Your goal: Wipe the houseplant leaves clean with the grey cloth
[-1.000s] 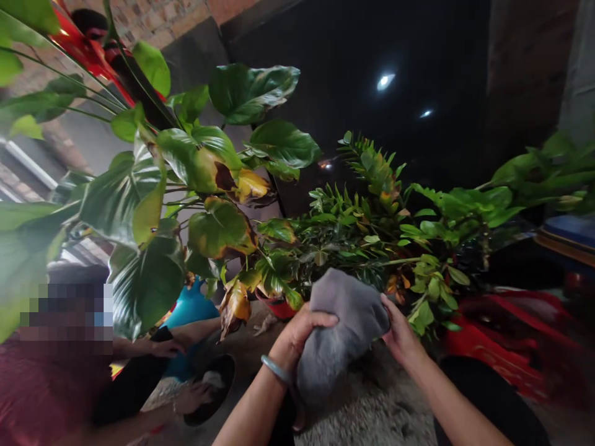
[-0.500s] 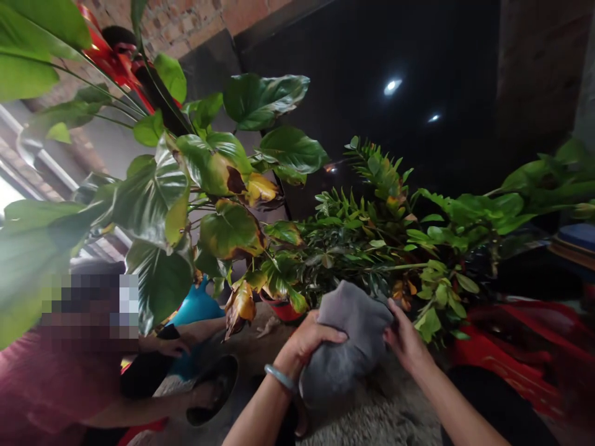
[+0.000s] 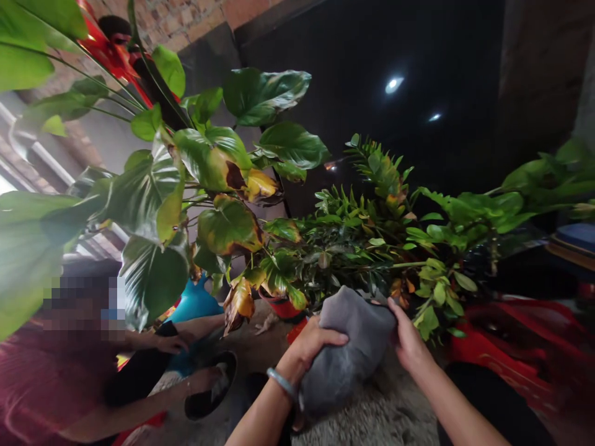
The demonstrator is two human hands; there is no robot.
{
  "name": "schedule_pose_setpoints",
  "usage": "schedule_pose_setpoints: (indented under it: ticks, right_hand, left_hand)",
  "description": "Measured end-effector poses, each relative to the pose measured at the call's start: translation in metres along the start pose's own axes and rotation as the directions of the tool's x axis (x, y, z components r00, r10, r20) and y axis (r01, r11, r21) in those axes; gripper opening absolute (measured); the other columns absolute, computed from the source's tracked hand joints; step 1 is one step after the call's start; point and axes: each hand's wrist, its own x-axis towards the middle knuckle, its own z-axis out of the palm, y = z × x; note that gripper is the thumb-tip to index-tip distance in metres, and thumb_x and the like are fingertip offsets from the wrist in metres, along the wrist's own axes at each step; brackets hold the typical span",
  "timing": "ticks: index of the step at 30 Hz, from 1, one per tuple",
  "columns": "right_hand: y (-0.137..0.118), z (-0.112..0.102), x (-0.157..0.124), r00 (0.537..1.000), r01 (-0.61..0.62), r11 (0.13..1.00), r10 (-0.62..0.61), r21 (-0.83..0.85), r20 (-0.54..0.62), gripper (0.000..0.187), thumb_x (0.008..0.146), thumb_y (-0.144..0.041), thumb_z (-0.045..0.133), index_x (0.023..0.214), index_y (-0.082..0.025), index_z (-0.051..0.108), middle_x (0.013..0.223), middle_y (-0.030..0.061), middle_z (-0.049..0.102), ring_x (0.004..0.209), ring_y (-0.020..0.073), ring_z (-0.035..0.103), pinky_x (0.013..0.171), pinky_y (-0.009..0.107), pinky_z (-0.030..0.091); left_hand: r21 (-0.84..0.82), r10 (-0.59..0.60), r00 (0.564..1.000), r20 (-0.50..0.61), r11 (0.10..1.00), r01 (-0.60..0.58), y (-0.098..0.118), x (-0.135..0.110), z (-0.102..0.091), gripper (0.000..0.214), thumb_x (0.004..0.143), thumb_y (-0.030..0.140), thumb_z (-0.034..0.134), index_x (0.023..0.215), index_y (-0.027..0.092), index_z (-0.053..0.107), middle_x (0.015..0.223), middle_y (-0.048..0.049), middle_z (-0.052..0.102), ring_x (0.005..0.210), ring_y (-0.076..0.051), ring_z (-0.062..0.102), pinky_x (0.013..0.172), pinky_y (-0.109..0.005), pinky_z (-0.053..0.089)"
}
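In front of me I hold a soft grey cloth item, rounded and bulging, its exact kind unclear. My left hand grips its left side, with the thumb pressed over the front and the other fingers tucked behind. At the upper right edge, my right hand has hold of the cloth; most of its fingers are hidden behind or turned away. A thin dark line shows on the cloth by the right thumb. A pale bangle circles my left wrist.
Leafy potted plants spread ahead, some leaves browned. To the left sits another person, one hand at a dark rounded object. A blue vessel stands behind. On the right lies a red bag. Rough ground shows below.
The grey cloth sits slightly lower and looks a little more slumped, still between both my hands. The other person has shifted slightly left, and something pale now shows by their hand.
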Motion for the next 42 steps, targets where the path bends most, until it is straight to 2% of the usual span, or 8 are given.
schedule_pose_setpoints:
  ticks: [8, 16, 19, 24, 27, 33, 39, 42]
  right_hand:
    - [0.003, -0.001, 0.005, 0.980, 0.042, 0.999, -0.047, 0.030, 0.195, 0.032, 0.071, -0.050, 0.071, 0.088, -0.023, 0.074, 0.077, 0.0046, 0.073, 0.071, 0.0234, 0.068, 0.057, 0.033, 0.053]
    - [0.008, 0.002, 0.003, 0.990, 0.055, 0.998, -0.057, 0.021, 0.128, 0.017, 0.056, -0.032, 0.080, 0.066, -0.023, 0.069, 0.065, 0.0020, 0.072, 0.063, 0.0226, 0.066, 0.058, 0.034, 0.053]
    - [0.007, 0.002, 0.001, 0.983, 0.049, 0.998, -0.056, 0.042, 0.175, 0.016, 0.055, -0.031, 0.079, 0.065, -0.022, 0.071, 0.071, 0.0032, 0.075, 0.064, 0.0225, 0.067, 0.060, 0.035, 0.055]
    - [0.004, 0.003, -0.001, 0.968, 0.036, 0.999, -0.045, 0.039, 0.246, 0.023, 0.061, -0.034, 0.076, 0.079, -0.020, 0.076, 0.077, 0.0055, 0.075, 0.069, 0.0231, 0.068, 0.061, 0.035, 0.055]
    - [0.005, 0.001, 0.001, 0.968, 0.056, 0.998, -0.060, 0.024, 0.244, 0.021, 0.064, -0.033, 0.074, 0.082, -0.022, 0.076, 0.082, 0.0067, 0.076, 0.070, 0.0244, 0.068, 0.060, 0.036, 0.054]
    - [0.006, -0.005, 0.003, 0.976, 0.053, 0.999, -0.054, 0.010, 0.209, 0.023, 0.062, -0.033, 0.075, 0.081, -0.020, 0.075, 0.085, 0.0079, 0.076, 0.067, 0.0236, 0.068, 0.057, 0.034, 0.053]
    - [0.005, -0.003, 0.001, 0.953, 0.066, 0.998, -0.064, 0.003, 0.296, 0.026, 0.064, -0.034, 0.074, 0.087, -0.022, 0.075, 0.087, 0.0078, 0.076, 0.073, 0.0249, 0.068, 0.063, 0.037, 0.053]
    - [0.004, 0.002, -0.002, 0.950, 0.075, 0.997, -0.074, 0.009, 0.305, 0.032, 0.065, -0.036, 0.074, 0.094, -0.023, 0.075, 0.089, 0.0076, 0.076, 0.075, 0.0252, 0.069, 0.065, 0.038, 0.053]
  left_hand:
    - [-0.254, 0.288, 0.935, -0.208, 0.907, -0.336, 0.068, 0.004, -0.003, 0.044, 0.038, 0.022, 0.085, 0.079, 0.014, 0.072, 0.072, -0.0042, 0.073, 0.066, -0.021, 0.066, 0.071, -0.034, 0.052]
    - [-0.060, 0.060, 0.994, -0.095, 0.996, -0.066, 0.009, -0.004, -0.008, 0.037, 0.035, 0.016, 0.083, 0.070, 0.011, 0.073, 0.064, -0.0059, 0.072, 0.060, -0.022, 0.064, 0.065, -0.034, 0.050]
    - [-0.174, 0.151, 0.979, -0.134, 0.969, -0.173, 0.026, -0.021, -0.025, 0.039, 0.036, 0.013, 0.082, 0.075, 0.012, 0.074, 0.069, -0.0057, 0.074, 0.063, -0.022, 0.066, 0.066, -0.033, 0.052]
    - [-0.374, 0.182, 0.882, -0.435, 0.854, -0.361, 0.071, -0.015, -0.038, 0.023, 0.052, 0.012, 0.074, 0.075, 0.015, 0.068, 0.060, -0.0013, 0.071, 0.052, -0.016, 0.063, 0.060, -0.028, 0.054]
    - [-0.381, 0.077, 0.847, -0.526, 0.869, -0.316, 0.048, -0.008, -0.037, 0.024, 0.060, 0.011, 0.071, 0.084, 0.014, 0.067, 0.059, -0.0014, 0.071, 0.048, -0.016, 0.063, 0.057, -0.029, 0.054]
    - [-0.389, -0.115, 0.926, -0.359, 0.921, -0.036, -0.023, -0.028, -0.040, 0.025, 0.052, 0.007, 0.071, 0.077, 0.010, 0.067, 0.058, -0.0088, 0.071, 0.047, -0.022, 0.065, 0.051, -0.033, 0.053]
    - [-0.450, 0.077, 0.874, -0.481, 0.834, -0.321, 0.050, -0.023, -0.053, 0.022, 0.061, 0.011, 0.071, 0.082, 0.014, 0.067, 0.058, -0.0008, 0.070, 0.048, -0.017, 0.065, 0.056, -0.027, 0.056]
    - [-0.396, 0.101, 0.823, -0.559, 0.839, -0.372, 0.056, -0.005, -0.051, 0.030, 0.061, 0.010, 0.073, 0.090, 0.014, 0.066, 0.059, 0.0008, 0.071, 0.048, -0.015, 0.065, 0.059, -0.027, 0.056]
